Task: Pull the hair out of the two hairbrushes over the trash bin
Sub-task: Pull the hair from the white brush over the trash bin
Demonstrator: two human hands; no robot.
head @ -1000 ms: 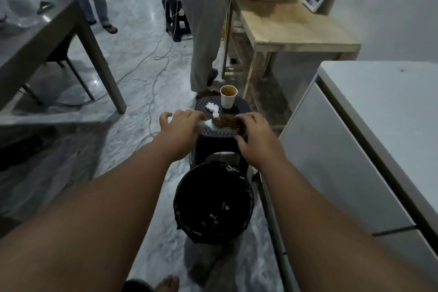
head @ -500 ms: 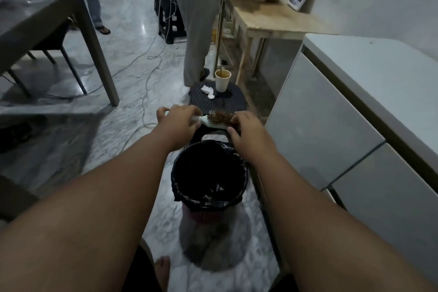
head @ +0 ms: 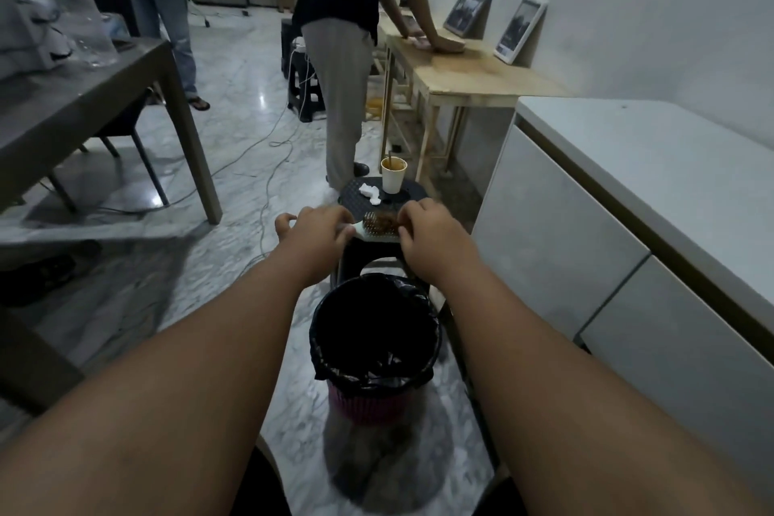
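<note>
I hold a pale hairbrush [head: 379,227] with brown hair tangled in its bristles, out in front of me and beyond the far rim of the trash bin [head: 368,402]. My left hand [head: 316,232] is closed around its handle. My right hand [head: 427,232] has its fingertips on the right end of the bristle pad, pinching at the hair. The bin is pink with a black liner and stands on the floor between my forearms. A second hairbrush is not in view.
A black stool [head: 356,201] behind the bin carries a paper cup [head: 393,175] and crumpled tissue [head: 370,193]. A person [head: 343,54] stands by a wooden table [head: 473,75]. White cabinets [head: 607,230] are on the right, a grey table [head: 83,105] on the left, cables on the floor.
The camera tilted up, so the room shows more and the bin sits lower. Both hands kept hold of the brush; the right fingers shifted along the bristles.
</note>
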